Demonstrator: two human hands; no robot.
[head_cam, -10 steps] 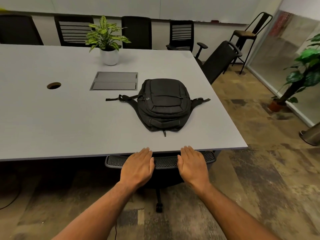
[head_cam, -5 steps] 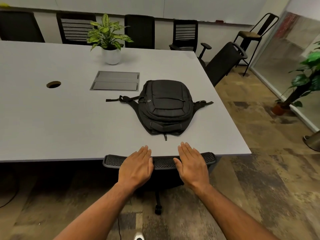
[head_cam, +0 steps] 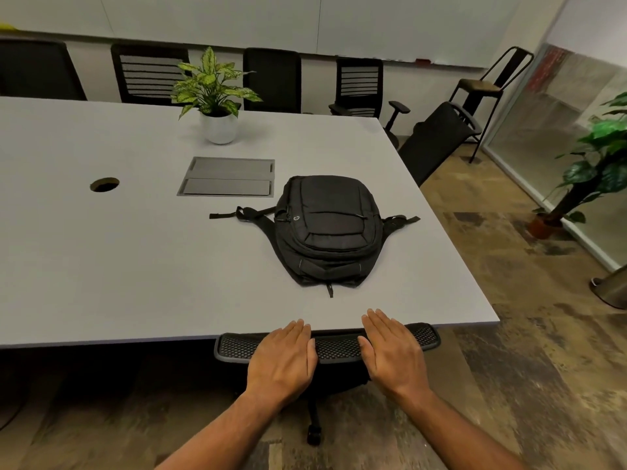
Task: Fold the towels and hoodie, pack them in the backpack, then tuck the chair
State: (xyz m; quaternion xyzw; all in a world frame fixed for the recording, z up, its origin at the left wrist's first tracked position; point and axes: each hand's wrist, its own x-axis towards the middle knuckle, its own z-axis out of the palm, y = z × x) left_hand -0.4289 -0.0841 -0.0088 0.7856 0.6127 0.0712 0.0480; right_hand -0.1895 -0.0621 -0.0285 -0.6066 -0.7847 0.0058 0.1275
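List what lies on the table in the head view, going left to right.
Cable hole → flush grey hatch panel → black backpack. The potted plant stands farther back, above the hatch, so its place in the order is unclear.

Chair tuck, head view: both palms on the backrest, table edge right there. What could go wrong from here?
1. Fingertips of the left hand and right hand reach over the table edge; pushing the chair further could pinch them between backrest and edge.
2. The palms lie flat, not gripping, so the chair may roll or swivel off line.
3. The backpack lies near that edge; a bump might shift it.
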